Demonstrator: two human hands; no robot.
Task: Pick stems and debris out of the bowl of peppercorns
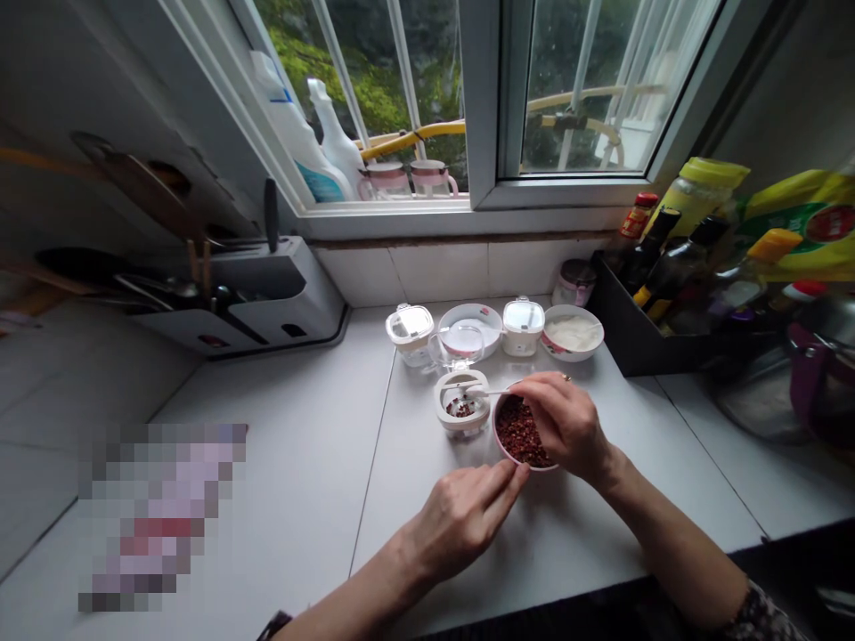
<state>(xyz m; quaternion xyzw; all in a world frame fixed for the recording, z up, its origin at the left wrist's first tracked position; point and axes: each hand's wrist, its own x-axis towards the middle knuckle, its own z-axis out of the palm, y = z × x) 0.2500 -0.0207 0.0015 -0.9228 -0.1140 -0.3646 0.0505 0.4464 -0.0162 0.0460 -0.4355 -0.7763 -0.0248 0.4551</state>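
My right hand [567,423] pinches the handle of a small white spoon [492,393], whose head is over the open mouth of a small clear seasoning jar [460,427] with a white rim. Some dark red bits lie inside this jar, and its clear lid [460,345] is flipped up behind. Beside it stands a bowl [496,434] with a pink edge, filled with dark reddish peppercorn-like spice [517,434]. The fingers of my left hand [468,509] are pressed together at the bowl's near rim. Part of the bowl is hidden under my right hand.
Behind are two lidded seasoning jars [410,336] [523,328], a bowl of white grains [469,336] and a bowl of white powder [573,334]. A black bottle box [618,329] and a pot [754,392] stand right. A utensil holder [294,307] and a blurred-out item [166,516] are left.
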